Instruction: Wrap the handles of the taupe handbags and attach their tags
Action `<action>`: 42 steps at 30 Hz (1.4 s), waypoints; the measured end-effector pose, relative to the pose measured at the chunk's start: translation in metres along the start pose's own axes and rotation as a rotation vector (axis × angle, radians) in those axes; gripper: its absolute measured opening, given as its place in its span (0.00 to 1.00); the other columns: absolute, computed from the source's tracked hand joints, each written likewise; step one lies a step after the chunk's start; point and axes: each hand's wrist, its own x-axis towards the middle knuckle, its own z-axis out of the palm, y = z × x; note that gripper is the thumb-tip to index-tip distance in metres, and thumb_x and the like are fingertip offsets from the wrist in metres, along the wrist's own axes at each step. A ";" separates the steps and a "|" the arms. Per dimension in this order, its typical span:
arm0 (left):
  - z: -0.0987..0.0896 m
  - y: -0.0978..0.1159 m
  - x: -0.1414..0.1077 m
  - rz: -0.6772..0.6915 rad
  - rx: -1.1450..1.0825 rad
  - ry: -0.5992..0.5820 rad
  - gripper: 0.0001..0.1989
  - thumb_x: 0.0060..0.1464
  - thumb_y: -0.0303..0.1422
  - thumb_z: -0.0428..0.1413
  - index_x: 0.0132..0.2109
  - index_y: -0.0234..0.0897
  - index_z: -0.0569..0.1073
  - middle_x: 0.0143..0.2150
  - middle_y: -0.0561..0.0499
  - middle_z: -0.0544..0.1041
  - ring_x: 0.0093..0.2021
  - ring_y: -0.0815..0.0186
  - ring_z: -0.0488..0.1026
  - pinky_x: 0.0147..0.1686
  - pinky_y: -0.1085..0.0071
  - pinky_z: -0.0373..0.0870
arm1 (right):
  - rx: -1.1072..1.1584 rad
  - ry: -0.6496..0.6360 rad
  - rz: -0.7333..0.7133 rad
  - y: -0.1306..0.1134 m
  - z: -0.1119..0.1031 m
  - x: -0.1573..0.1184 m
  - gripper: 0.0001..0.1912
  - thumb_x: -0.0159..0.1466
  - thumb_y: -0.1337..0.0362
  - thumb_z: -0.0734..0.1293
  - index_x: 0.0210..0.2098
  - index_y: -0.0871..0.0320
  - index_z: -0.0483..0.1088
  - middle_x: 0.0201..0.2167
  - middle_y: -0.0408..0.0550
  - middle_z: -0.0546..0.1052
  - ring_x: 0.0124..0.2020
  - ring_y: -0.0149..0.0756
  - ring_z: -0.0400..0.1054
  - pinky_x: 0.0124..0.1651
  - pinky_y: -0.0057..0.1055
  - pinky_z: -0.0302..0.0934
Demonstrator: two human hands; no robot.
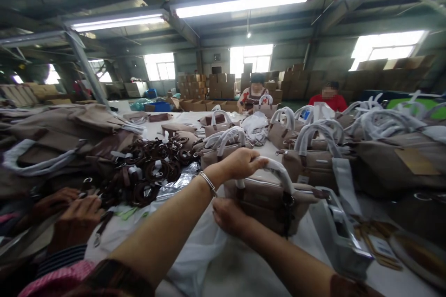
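Observation:
A small taupe handbag (pixel 268 199) with white-wrapped handles stands on the table in front of me. My left hand (pixel 242 163), with a silver bracelet at the wrist, reaches across it and has its fingers closed on the wrapped handle. Low at the bag's left side is my right hand (pixel 228 214), beside a thin white plastic sheet (pixel 191 236); its fingertips are partly hidden, so its grip is unclear. A dark strap bundle hangs at the bag's right end.
Coiled brown straps (pixel 153 167) lie left of centre. A co-worker's hands (pixel 78 216) work at the lower left. More wrapped-handle bags (pixel 313 167) stand behind and right, near a grey tape dispenser (pixel 339 227) and brown tags (pixel 379 243). Two people sit across the table.

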 end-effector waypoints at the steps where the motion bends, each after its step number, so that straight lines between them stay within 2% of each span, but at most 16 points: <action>1: 0.000 0.001 0.000 -0.002 0.003 0.000 0.21 0.62 0.45 0.49 0.26 0.35 0.67 0.21 0.57 0.62 0.25 0.71 0.59 0.25 0.73 0.53 | 0.009 0.006 -0.021 0.000 -0.007 -0.007 0.05 0.56 0.72 0.66 0.28 0.57 0.67 0.28 0.45 0.74 0.31 0.35 0.67 0.35 0.29 0.59; 4: 0.002 0.003 0.002 -0.010 0.011 0.008 0.21 0.62 0.44 0.49 0.26 0.35 0.67 0.22 0.57 0.63 0.25 0.71 0.59 0.26 0.73 0.53 | 0.145 0.100 -0.039 -0.001 -0.034 -0.027 0.04 0.58 0.71 0.65 0.28 0.57 0.66 0.27 0.42 0.71 0.29 0.31 0.64 0.33 0.26 0.58; 7: 0.005 0.004 0.003 -0.020 0.019 0.027 0.21 0.62 0.45 0.49 0.26 0.35 0.67 0.22 0.57 0.63 0.25 0.71 0.59 0.26 0.73 0.54 | 0.312 0.240 0.014 -0.002 -0.061 -0.044 0.04 0.58 0.72 0.65 0.28 0.58 0.67 0.25 0.41 0.70 0.28 0.30 0.63 0.31 0.25 0.58; 10: 0.009 0.006 0.005 -0.020 0.031 0.043 0.22 0.62 0.45 0.49 0.25 0.35 0.67 0.22 0.57 0.63 0.25 0.71 0.59 0.26 0.73 0.53 | 0.244 0.224 -0.006 -0.005 -0.074 -0.054 0.05 0.57 0.74 0.65 0.29 0.58 0.68 0.27 0.42 0.72 0.30 0.31 0.66 0.33 0.25 0.59; 14: 0.010 0.011 0.001 -0.031 0.031 0.044 0.22 0.62 0.46 0.48 0.25 0.35 0.67 0.22 0.57 0.63 0.25 0.71 0.59 0.26 0.73 0.53 | 0.012 0.086 -0.017 -0.011 -0.058 -0.061 0.08 0.58 0.75 0.63 0.32 0.58 0.71 0.32 0.46 0.76 0.34 0.35 0.70 0.38 0.27 0.61; 17: 0.010 0.016 -0.005 -0.040 0.013 0.013 0.23 0.62 0.47 0.47 0.26 0.35 0.67 0.22 0.57 0.62 0.25 0.71 0.58 0.25 0.73 0.53 | -0.205 0.051 0.071 -0.020 -0.041 -0.063 0.12 0.60 0.74 0.61 0.42 0.59 0.71 0.40 0.54 0.77 0.39 0.41 0.72 0.41 0.31 0.62; 19: 0.009 0.020 -0.008 -0.051 0.018 -0.004 0.22 0.62 0.47 0.47 0.27 0.35 0.67 0.22 0.57 0.62 0.26 0.71 0.58 0.25 0.73 0.52 | -0.291 -0.001 0.153 -0.026 -0.034 -0.064 0.12 0.62 0.71 0.61 0.44 0.59 0.70 0.40 0.56 0.78 0.39 0.45 0.73 0.41 0.34 0.63; 21: 0.008 0.022 -0.010 -0.059 0.034 -0.012 0.22 0.62 0.47 0.47 0.27 0.35 0.67 0.22 0.57 0.62 0.26 0.71 0.58 0.25 0.73 0.52 | -0.260 -0.014 0.249 -0.032 -0.028 -0.066 0.12 0.64 0.67 0.60 0.45 0.59 0.70 0.36 0.56 0.79 0.39 0.47 0.74 0.41 0.35 0.63; 24: 0.008 0.022 -0.011 -0.055 0.042 -0.008 0.22 0.62 0.47 0.47 0.26 0.35 0.65 0.22 0.57 0.62 0.26 0.71 0.58 0.25 0.73 0.51 | -0.034 -0.023 0.367 -0.035 -0.018 -0.069 0.23 0.64 0.63 0.62 0.58 0.59 0.64 0.35 0.53 0.80 0.40 0.45 0.75 0.45 0.35 0.64; 26: 0.008 0.022 -0.010 -0.051 0.034 -0.004 0.23 0.62 0.47 0.47 0.26 0.35 0.65 0.22 0.58 0.61 0.26 0.71 0.58 0.25 0.73 0.51 | 0.124 -0.064 0.429 -0.032 -0.008 -0.068 0.34 0.63 0.63 0.64 0.66 0.62 0.55 0.41 0.55 0.80 0.45 0.44 0.74 0.50 0.36 0.64; 28: 0.009 0.021 -0.010 -0.055 0.026 0.000 0.23 0.61 0.47 0.47 0.26 0.35 0.65 0.22 0.58 0.60 0.26 0.71 0.57 0.25 0.73 0.51 | 0.212 -0.073 0.474 -0.026 0.003 -0.065 0.40 0.62 0.62 0.65 0.69 0.67 0.47 0.55 0.62 0.73 0.56 0.46 0.68 0.58 0.38 0.59; 31: 0.009 0.022 -0.010 -0.054 0.027 0.003 0.22 0.61 0.47 0.48 0.26 0.35 0.66 0.22 0.57 0.61 0.26 0.71 0.58 0.25 0.74 0.51 | 0.204 -0.032 0.496 -0.020 0.015 -0.057 0.39 0.62 0.63 0.64 0.68 0.70 0.50 0.65 0.68 0.61 0.66 0.51 0.56 0.65 0.44 0.52; 33: 0.009 0.023 -0.011 -0.046 0.033 0.013 0.22 0.61 0.46 0.48 0.26 0.35 0.66 0.23 0.57 0.63 0.26 0.71 0.59 0.25 0.74 0.52 | 0.167 0.037 0.417 -0.021 0.016 -0.053 0.34 0.63 0.65 0.64 0.67 0.68 0.56 0.62 0.68 0.65 0.64 0.54 0.59 0.64 0.47 0.54; 35: 0.009 0.024 -0.012 -0.040 0.040 0.021 0.22 0.62 0.46 0.47 0.26 0.35 0.66 0.24 0.57 0.64 0.26 0.71 0.60 0.25 0.74 0.52 | 0.165 0.176 0.252 -0.025 0.008 -0.052 0.29 0.64 0.66 0.62 0.64 0.64 0.62 0.56 0.65 0.73 0.58 0.53 0.67 0.59 0.47 0.60; 38: 0.010 0.024 -0.014 -0.045 0.046 0.026 0.22 0.62 0.47 0.47 0.26 0.35 0.66 0.23 0.57 0.63 0.26 0.71 0.59 0.24 0.74 0.52 | 0.285 0.415 0.032 -0.035 -0.026 -0.053 0.20 0.66 0.65 0.60 0.56 0.57 0.71 0.44 0.57 0.80 0.44 0.47 0.75 0.50 0.41 0.67; 42: 0.012 0.026 -0.012 -0.055 0.042 0.034 0.22 0.61 0.46 0.48 0.26 0.35 0.65 0.22 0.58 0.62 0.26 0.71 0.58 0.25 0.74 0.52 | 0.567 0.613 0.025 -0.041 -0.088 -0.065 0.10 0.65 0.62 0.64 0.40 0.55 0.77 0.38 0.51 0.81 0.40 0.43 0.75 0.46 0.36 0.68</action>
